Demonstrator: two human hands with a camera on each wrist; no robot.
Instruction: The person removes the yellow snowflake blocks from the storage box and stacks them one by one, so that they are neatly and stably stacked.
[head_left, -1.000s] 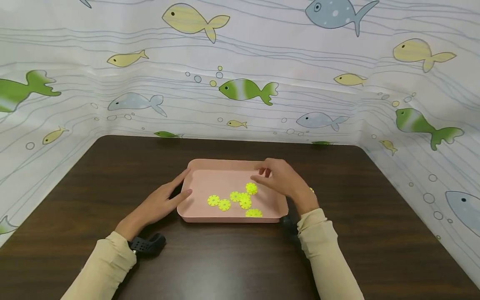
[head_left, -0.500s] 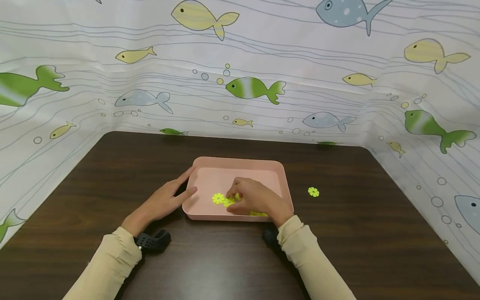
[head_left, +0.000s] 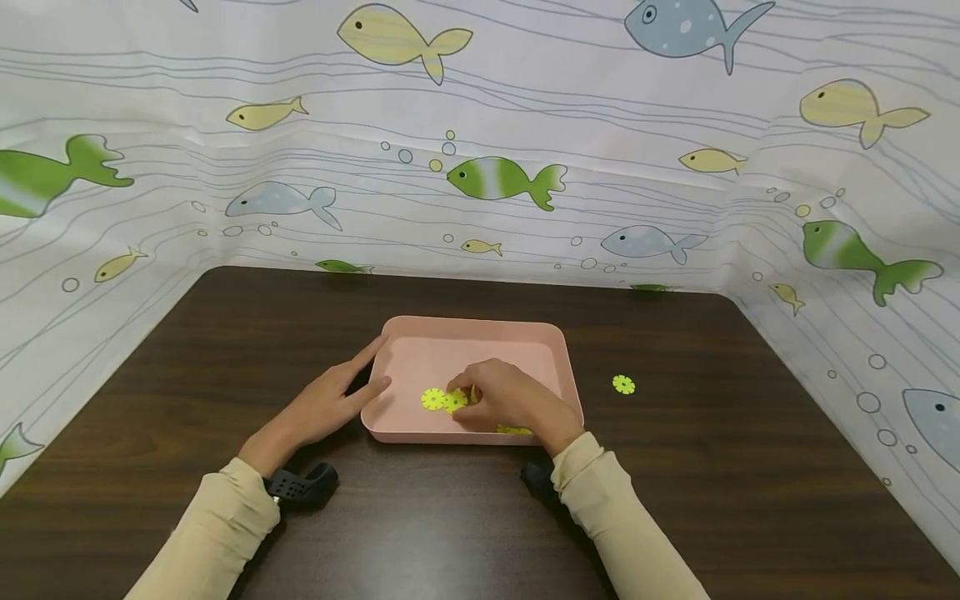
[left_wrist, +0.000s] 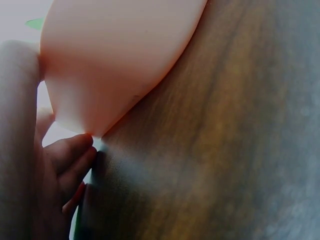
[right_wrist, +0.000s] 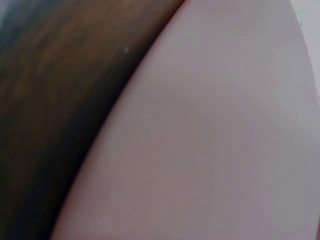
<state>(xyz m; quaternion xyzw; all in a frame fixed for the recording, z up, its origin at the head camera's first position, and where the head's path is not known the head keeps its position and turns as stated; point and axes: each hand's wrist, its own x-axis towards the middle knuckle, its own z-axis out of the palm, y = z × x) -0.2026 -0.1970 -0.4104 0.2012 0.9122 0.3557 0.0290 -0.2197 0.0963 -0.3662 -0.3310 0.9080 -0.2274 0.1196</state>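
As I look down through the head camera, a pink tray sits on a dark wooden worktop, well in from its left and right edges; the tray's long sides run left to right, and yellow flower-shaped discs lie inside, toward its near edge. The left hand rests at the tray's left edge, thumb and forefinger wide apart, the forefinger reaching toward the far left corner; in the left wrist view its fingertips appear to touch the outer wall. The right hand comes in over the near right corner, thumb and fingers bent narrowly about one disc; I cannot tell whether they pinch it, and the right wrist view shows me only tray wall and worktop. What matters most, I judge, is that this disc lies just left of the palm, between fingertip and thumb tip; the leftmost disc is right beside it, toward the tray's left edge; being round, neither has a long axis to line up, and the right hand is the nearer. More yellow peeps over the tray's near edge; one loose disc lies on the worktop, beyond the tray's right edge.
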